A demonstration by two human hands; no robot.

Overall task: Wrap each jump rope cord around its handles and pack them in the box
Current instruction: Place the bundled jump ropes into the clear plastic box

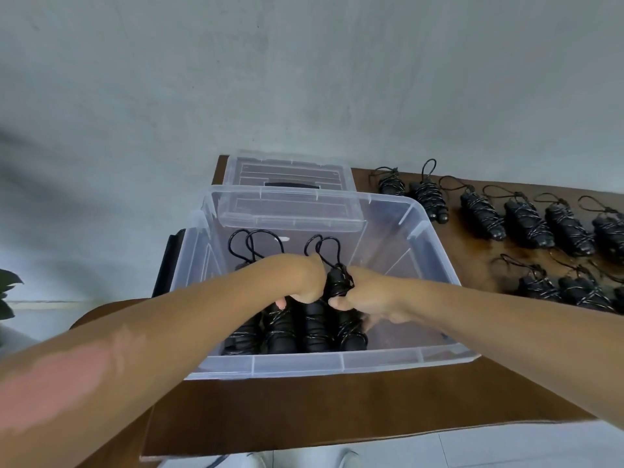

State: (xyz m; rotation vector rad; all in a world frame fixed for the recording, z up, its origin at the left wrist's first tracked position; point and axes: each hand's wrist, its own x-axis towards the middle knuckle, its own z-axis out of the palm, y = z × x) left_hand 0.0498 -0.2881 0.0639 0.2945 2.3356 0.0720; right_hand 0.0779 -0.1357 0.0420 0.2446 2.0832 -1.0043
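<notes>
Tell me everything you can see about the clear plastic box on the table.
The clear plastic box is a see-through rectangular bin with a thick rim and ribbed corners. It is open and stands upright on the brown table, near its left end. Its lid lies behind it by the wall. Four wrapped black jump ropes lie side by side on its floor, in the left half; the right half is bare. The left hand and the right hand reach inside.

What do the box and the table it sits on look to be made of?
Box: clear, glossy plastic, since the bundled ropes show through its walls and the rim looks moulded. Table: dark brown wood or wood-look laminate, smooth with a faint sheen; which one is unclear.
</notes>
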